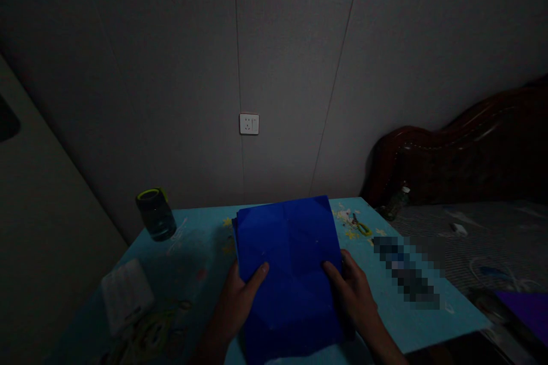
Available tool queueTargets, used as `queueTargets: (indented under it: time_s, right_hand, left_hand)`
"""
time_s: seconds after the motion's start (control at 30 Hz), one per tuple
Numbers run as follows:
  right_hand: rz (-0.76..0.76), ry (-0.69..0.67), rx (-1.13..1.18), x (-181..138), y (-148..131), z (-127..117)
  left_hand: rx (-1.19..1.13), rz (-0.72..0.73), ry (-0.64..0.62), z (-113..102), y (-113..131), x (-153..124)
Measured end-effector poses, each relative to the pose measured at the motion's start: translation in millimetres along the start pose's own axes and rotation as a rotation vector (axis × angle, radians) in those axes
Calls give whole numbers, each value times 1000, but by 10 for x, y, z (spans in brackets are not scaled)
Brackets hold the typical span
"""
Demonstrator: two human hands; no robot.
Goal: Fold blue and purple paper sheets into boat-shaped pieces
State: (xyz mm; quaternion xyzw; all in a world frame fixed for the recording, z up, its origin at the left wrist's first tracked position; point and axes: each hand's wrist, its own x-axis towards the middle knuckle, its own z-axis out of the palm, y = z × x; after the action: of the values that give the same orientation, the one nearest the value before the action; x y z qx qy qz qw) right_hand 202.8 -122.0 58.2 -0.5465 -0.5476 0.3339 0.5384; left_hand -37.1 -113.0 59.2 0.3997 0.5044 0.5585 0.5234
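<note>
Pinching opposite side edges, the left hand [243, 295] and right hand [356, 288] hold the blue paper [295, 274] directly between them, over the table [199, 225]; its long axis runs forward, with neither hand clearly nearer.

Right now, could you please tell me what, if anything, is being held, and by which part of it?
Blue sheets, held by opposite side edges: left hand on one, right hand on the other, thumbs in front.

The sheet [295, 302] is deep blue, the worktop [413, 325] turquoise with yellow flower shapes. The wall [171, 97] is grey, the socket [249, 124] white, the headboard [462, 159] dark reddish brown.
</note>
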Motion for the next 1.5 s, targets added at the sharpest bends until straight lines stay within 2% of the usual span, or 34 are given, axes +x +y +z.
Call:
queueTargets:
  time_s: [0.23, 0.4, 0.73, 1.5]
  right_hand:
    - [42, -57, 100, 8, 38, -42]
    - [81, -68, 149, 12, 53, -72]
    - [68, -42, 64, -14, 33, -92]
    - [58, -23, 43, -13, 97, -69]
  left_hand:
    - [-110, -95, -84, -61, -47, -2]
    - [-104, -163, -104, -88, -66, 8]
    - [-44, -79, -106, -67, -47, 2]
    - [-179, -163, -58, 55, 99, -43]
